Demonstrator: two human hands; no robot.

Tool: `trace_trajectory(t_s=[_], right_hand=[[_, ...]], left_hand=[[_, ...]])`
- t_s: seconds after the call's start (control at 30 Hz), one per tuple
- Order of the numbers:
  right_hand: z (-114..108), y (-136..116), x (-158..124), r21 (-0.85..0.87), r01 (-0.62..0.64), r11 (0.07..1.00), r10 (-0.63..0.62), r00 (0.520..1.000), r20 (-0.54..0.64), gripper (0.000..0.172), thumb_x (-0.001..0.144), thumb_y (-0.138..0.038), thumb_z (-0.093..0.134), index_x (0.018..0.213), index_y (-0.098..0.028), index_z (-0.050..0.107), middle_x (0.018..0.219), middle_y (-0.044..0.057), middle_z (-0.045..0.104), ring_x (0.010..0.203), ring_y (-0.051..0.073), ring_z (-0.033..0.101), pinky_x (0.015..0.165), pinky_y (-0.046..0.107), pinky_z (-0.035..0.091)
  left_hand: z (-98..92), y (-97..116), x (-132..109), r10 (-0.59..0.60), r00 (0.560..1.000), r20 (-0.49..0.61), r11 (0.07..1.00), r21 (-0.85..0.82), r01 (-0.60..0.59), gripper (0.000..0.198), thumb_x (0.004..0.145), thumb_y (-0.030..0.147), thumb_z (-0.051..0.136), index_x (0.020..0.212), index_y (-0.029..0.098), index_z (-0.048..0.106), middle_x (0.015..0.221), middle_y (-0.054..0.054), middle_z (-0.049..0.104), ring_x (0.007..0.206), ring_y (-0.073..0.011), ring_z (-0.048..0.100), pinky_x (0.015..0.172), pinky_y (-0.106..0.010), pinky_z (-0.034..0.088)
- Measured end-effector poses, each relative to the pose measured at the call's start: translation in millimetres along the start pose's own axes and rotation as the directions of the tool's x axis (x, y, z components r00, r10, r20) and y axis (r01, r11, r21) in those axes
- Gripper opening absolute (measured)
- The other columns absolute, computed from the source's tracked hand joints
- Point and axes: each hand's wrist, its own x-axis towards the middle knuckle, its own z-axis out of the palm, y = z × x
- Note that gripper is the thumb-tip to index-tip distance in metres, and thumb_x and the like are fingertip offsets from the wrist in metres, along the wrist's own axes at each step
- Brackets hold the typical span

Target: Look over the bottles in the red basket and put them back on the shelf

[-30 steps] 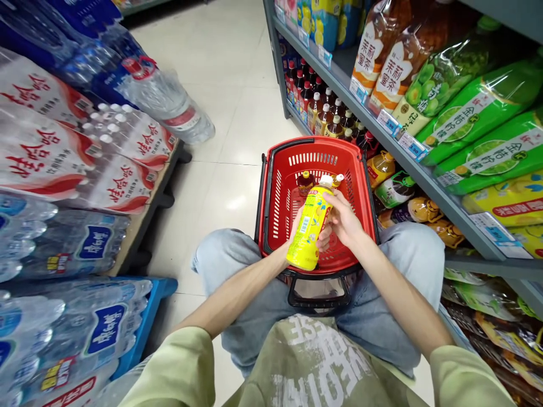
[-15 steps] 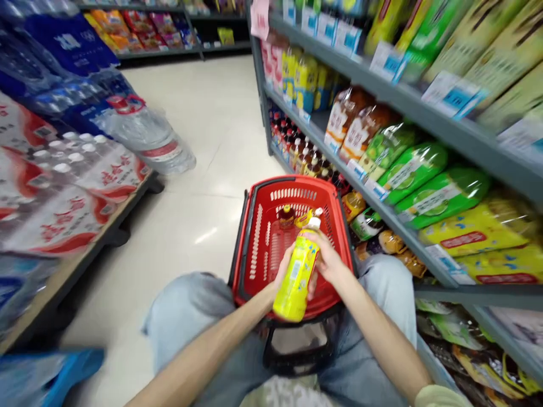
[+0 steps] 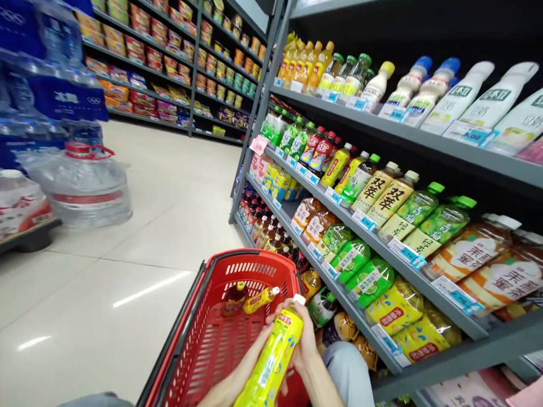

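Observation:
A yellow drink bottle (image 3: 271, 362) with a white cap is held in both hands above a red shopping basket (image 3: 199, 333). My right hand (image 3: 303, 339) wraps the upper part near the cap. My left hand (image 3: 250, 367) grips the lower body and is partly hidden behind the bottle. Inside the basket lie a second small yellow bottle (image 3: 259, 299) and a dark brown bottle (image 3: 233, 298). My knee in light jeans (image 3: 350, 373) shows beside the basket.
Grey shelves (image 3: 382, 249) on the right hold several rows of bottled drinks with price tags. A large water jug (image 3: 85, 183) and stacked water packs stand at the left. Pale floor tiles (image 3: 127, 254) run down the aisle to snack shelves (image 3: 169, 62) at the back.
The camera has tilted up, so the upper shelves and far aisle now show. The bottle and both hands have dropped to the bottom of the view, still over the basket.

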Motion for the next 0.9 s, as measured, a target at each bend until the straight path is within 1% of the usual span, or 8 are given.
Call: trace_trajectory(t_s=[0.13, 0.2, 0.37, 0.47, 0.57, 0.77, 0.83, 0.9], right_hand=[[-3, -27, 6, -0.261, 0.229, 0.938, -0.248, 0.968, -0.042, 0.036, 0.077, -0.053, 0.086, 0.086, -0.021, 0.074, 0.089, 0.007, 0.076, 0.084, 0.027, 0.074, 0.072, 0.036, 0.059], [1, -47, 11, -0.415, 0.269, 0.869, -0.318, 0.946, -0.054, 0.043, 0.075, -0.057, 0.089, 0.088, -0.018, 0.076, 0.091, 0.008, 0.076, 0.083, 0.026, 0.073, 0.073, 0.035, 0.057], [43, -124, 18, -0.628, 0.235, 0.742, -0.324, 0.946, -0.028, 0.055, 0.067, -0.064, 0.092, 0.089, -0.015, 0.078, 0.088, 0.011, 0.076, 0.078, 0.026, 0.071, 0.071, 0.036, 0.056], [82, -181, 28, -0.687, 0.347, 0.639, -0.430, 0.901, 0.055, 0.054, 0.063, -0.060, 0.095, 0.090, -0.016, 0.079, 0.093, 0.011, 0.077, 0.084, 0.027, 0.071, 0.072, 0.035, 0.056], [119, -235, 49, -0.704, 0.549, 0.451, -0.624, 0.758, 0.191, 0.051, 0.070, -0.060, 0.090, 0.093, -0.016, 0.078, 0.100, 0.011, 0.077, 0.092, 0.024, 0.071, 0.077, 0.034, 0.056], [174, -323, 120, -0.621, 0.783, 0.019, -0.902, 0.281, 0.327, 0.053, 0.074, -0.064, 0.082, 0.094, -0.016, 0.071, 0.099, 0.010, 0.075, 0.094, 0.022, 0.070, 0.088, 0.036, 0.056], [184, -344, 143, -0.658, 0.747, -0.101, -0.909, 0.199, 0.365, 0.054, 0.079, -0.066, 0.076, 0.094, -0.015, 0.068, 0.097, 0.010, 0.074, 0.095, 0.023, 0.070, 0.090, 0.037, 0.055], [189, -359, 165, -0.738, 0.642, -0.208, -0.902, 0.165, 0.399, 0.057, 0.084, -0.070, 0.067, 0.096, -0.014, 0.067, 0.095, 0.009, 0.073, 0.092, 0.022, 0.068, 0.088, 0.036, 0.054]], left_hand=[[-10.8, 17, 9, 0.224, 0.975, 0.002, 0.967, 0.123, -0.222, 0.093, 0.076, 0.096, 0.043, 0.106, 0.015, 0.076, 0.109, -0.015, 0.081, 0.112, -0.0382, 0.071, 0.101, -0.048, 0.053], [-16.3, 22, 15, 0.277, 0.961, -0.012, 0.945, 0.184, -0.270, 0.092, 0.078, 0.095, 0.042, 0.107, 0.015, 0.075, 0.120, -0.016, 0.079, 0.122, -0.0375, 0.067, 0.106, -0.046, 0.051], [-25.2, 13, 22, 0.116, 0.991, 0.074, 0.966, 0.223, -0.130, 0.098, 0.077, 0.098, 0.028, 0.117, 0.017, 0.065, 0.117, -0.019, 0.079, 0.098, -0.0344, 0.077, 0.080, -0.042, 0.057], [-24.1, 4, 27, 0.143, 0.983, 0.111, 0.914, 0.366, -0.174, 0.083, 0.082, 0.091, 0.027, 0.104, 0.018, 0.061, 0.106, -0.019, 0.080, 0.084, -0.0311, 0.078, 0.075, -0.039, 0.055], [-20.6, 1, 33, 0.217, 0.965, 0.147, 0.831, 0.492, -0.262, 0.064, 0.089, 0.077, 0.027, 0.094, 0.021, 0.057, 0.099, -0.017, 0.081, 0.077, -0.0288, 0.078, 0.079, -0.039, 0.054], [-18.7, 10, 41, 0.269, 0.946, 0.182, 0.784, 0.529, -0.325, 0.049, 0.095, 0.063, 0.029, 0.092, 0.023, 0.055, 0.095, -0.014, 0.081, 0.078, -0.0281, 0.078, 0.075, -0.036, 0.053], [-21.7, 15, 41, 0.272, 0.946, 0.178, 0.771, 0.547, -0.325, 0.048, 0.097, 0.061, 0.028, 0.094, 0.022, 0.057, 0.095, -0.013, 0.081, 0.079, -0.0283, 0.077, 0.075, -0.036, 0.052], [-26.0, 20, 38, 0.283, 0.944, 0.168, 0.742, 0.586, -0.326, 0.048, 0.099, 0.059, 0.027, 0.094, 0.023, 0.058, 0.094, -0.013, 0.081, 0.083, -0.0291, 0.076, 0.079, -0.037, 0.051]])
